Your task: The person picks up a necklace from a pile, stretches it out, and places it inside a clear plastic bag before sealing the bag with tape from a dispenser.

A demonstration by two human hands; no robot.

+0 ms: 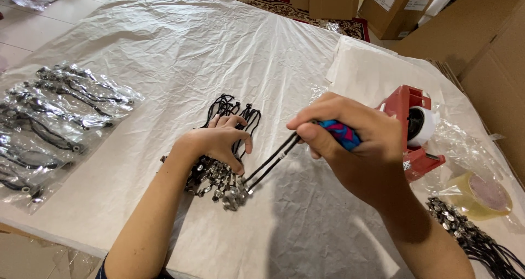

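My left hand (219,139) lies palm down on a bunch of black cord necklaces (232,112) with small metal pendants (224,186), pressing them to the white crinkled paper sheet (180,44). My right hand (355,148) is closed around a blue and pink object (340,132) and pinches a taut doubled black cord (270,161) that runs down-left to the pendant pile.
Several clear plastic bags with packed necklaces (49,120) lie at the left. A red tape dispenser (413,128) and a roll of clear tape (484,194) sit at the right. More pendant cords (470,241) lie at the lower right. Cardboard boxes (481,33) stand behind.
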